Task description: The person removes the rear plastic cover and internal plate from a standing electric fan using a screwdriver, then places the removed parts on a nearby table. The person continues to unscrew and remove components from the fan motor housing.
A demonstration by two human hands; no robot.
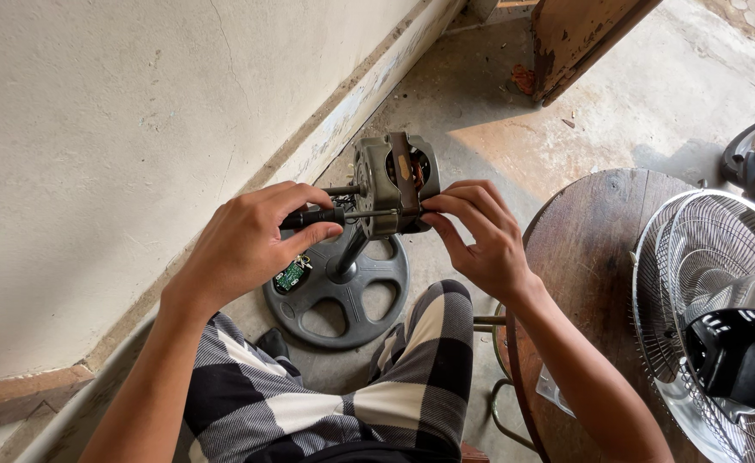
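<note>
— Above the round fan base (336, 291), what's held?
— A bare fan motor (392, 184). Left hand (245, 244) is closed around a screwdriver (322, 218); right hand (480, 236) pinches the motor's rear bracket (403, 171).
— How would it handle?
— Likely heavy, rigid metal; grip the casing, not the copper windings.

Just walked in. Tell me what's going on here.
A seated person holds a bare fan motor over the floor. The left hand grips a screwdriver laid against the motor's side, and the right hand steadies the motor with its fingers. Below sits a round fan base with a small green circuit board. A wire fan guard rests on the wooden table at right.
</note>
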